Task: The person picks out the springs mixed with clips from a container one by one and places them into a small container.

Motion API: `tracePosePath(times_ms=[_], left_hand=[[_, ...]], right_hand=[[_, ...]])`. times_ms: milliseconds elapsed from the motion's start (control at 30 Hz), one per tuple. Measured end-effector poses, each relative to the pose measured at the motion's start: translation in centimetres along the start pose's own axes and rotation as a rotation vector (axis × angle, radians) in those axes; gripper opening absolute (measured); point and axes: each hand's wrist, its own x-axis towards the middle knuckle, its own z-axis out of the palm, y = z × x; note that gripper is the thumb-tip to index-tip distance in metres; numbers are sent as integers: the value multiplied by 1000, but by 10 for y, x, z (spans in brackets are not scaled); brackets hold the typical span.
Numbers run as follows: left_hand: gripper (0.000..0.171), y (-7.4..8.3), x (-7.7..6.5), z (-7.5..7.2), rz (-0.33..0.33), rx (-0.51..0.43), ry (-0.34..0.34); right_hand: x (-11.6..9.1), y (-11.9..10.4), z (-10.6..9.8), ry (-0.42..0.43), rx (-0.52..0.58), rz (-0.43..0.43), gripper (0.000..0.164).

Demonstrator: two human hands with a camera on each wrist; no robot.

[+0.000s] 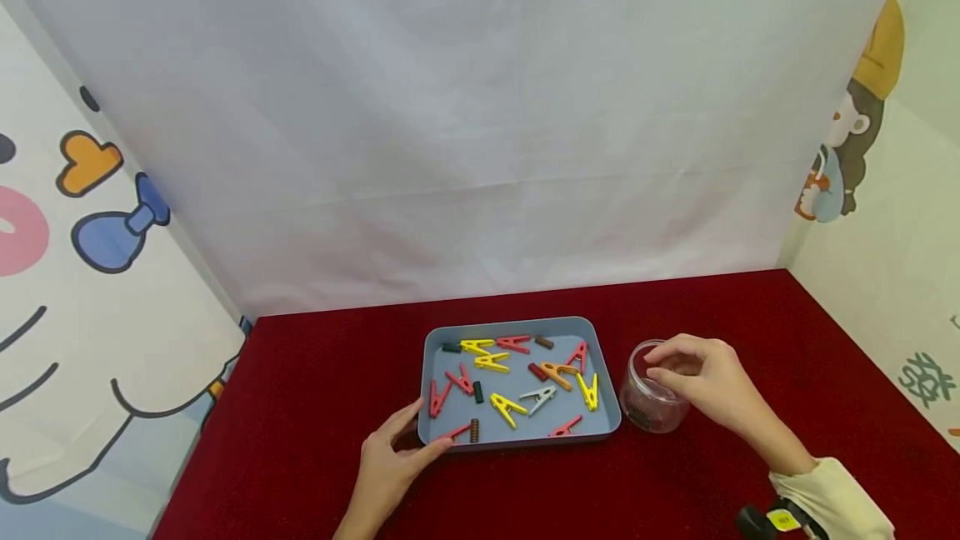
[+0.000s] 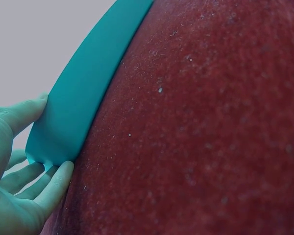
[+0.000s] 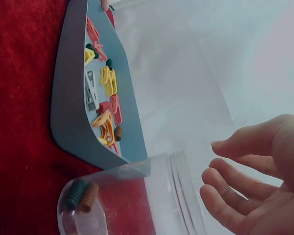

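Observation:
My left hand [image 1: 390,457] grips the near left corner of a shallow blue-grey tray [image 1: 517,326], thumb on one wall and fingers around the other. In the tray lie red, yellow, orange and grey plastic clips, such as a yellow clip [image 1: 507,408], among small coiled springs [image 1: 475,431]. My right hand [image 1: 708,373] hovers at the mouth of a clear jar [image 1: 663,420], fingers loosely bent. The right wrist view shows nothing between its fingertips. At the jar's bottom are a dark green spring [image 3: 75,194] and a brown spring [image 3: 89,197].
A dark red cloth [image 1: 330,390] covers the table. The jar stands close to the tray's right side. A pale curtain [image 1: 480,148] hangs behind, and walls with cartoon figures flank the table left and right.

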Motion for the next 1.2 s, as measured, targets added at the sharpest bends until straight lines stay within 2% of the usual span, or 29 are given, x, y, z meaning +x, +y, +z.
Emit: tracePosePath(times_ms=[467, 1067, 1200], left_hand=[[74, 1, 0, 0, 11, 12, 5], [73, 1, 0, -1, 17, 10, 7], [72, 0, -1, -2, 33, 9, 3]], right_hand=[[9, -17, 11, 0, 15, -75, 21], [19, -24, 31, -54, 23, -45, 22], [20, -26, 35, -68, 24, -63, 21]])
